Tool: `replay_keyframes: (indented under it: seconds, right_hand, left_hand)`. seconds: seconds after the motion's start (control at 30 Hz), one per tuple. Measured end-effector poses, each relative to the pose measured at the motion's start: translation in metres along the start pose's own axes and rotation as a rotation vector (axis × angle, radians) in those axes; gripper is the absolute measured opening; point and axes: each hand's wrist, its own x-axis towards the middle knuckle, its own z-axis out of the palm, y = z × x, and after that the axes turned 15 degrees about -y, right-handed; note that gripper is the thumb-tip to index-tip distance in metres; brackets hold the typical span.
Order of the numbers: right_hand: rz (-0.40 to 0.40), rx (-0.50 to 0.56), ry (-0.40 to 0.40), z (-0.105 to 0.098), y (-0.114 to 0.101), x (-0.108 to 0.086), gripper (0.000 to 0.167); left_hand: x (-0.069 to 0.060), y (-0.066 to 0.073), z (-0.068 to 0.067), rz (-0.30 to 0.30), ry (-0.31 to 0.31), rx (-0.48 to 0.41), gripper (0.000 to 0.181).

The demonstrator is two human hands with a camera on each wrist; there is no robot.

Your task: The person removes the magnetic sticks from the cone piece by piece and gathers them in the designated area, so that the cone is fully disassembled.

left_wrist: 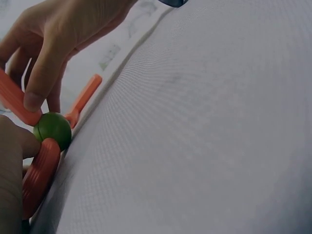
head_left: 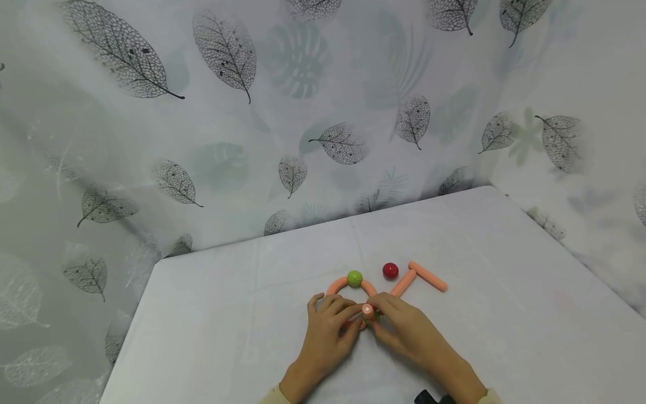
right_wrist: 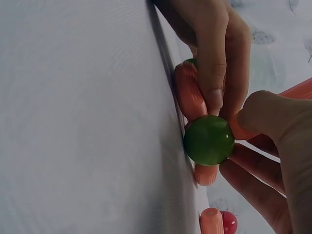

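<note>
In the head view, curved orange rods (head_left: 337, 286) and a green ball (head_left: 355, 278) make up a ring on the table. My left hand (head_left: 325, 334) pinches a curved orange rod (left_wrist: 41, 178) at the ring's near side, beside a second green ball (right_wrist: 208, 140). With thumb and fingers, my right hand (head_left: 411, 331) grips a straight orange rod (left_wrist: 17, 100) standing up from that ball. Its round end (head_left: 367, 310) faces the head camera. The rod's lower end touches or nearly touches the ball; the exact contact is hidden by fingers.
Beyond my right hand lie two straight orange rods, one slanting (head_left: 404, 283) and one farther right (head_left: 428, 276), their ends meeting. A red ball (head_left: 390, 271) rests left of them. The white table (head_left: 212, 325) backs onto a leaf-patterned curtain (head_left: 227, 140).
</note>
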Motion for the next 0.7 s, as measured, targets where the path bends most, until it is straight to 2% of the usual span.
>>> replay_keyframes:
  seconds: [0.2, 0.33, 0.5, 0.7]
  right_hand:
    - [0.004, 0.000, -0.025, -0.0022, 0.0003, -0.0007, 0.040]
    - [-0.010, -0.013, -0.009, -0.0028, 0.0017, -0.0012, 0.045]
    - [-0.014, 0.035, -0.010, -0.0044, 0.0038, -0.0020, 0.052]
    - [0.052, 0.101, -0.016, -0.0076, 0.0080, -0.0046, 0.051]
  left_hand:
    - [0.0004, 0.0023, -0.0020, -0.023, -0.032, -0.023, 0.023]
    - [0.0011, 0.0019, -0.0014, -0.018, -0.015, -0.005, 0.019]
    - [0.0015, 0.0005, -0.0003, -0.019, -0.010, 0.005, 0.016]
    - [0.0014, -0.0014, 0.0005, 0.030, 0.043, 0.024, 0.024]
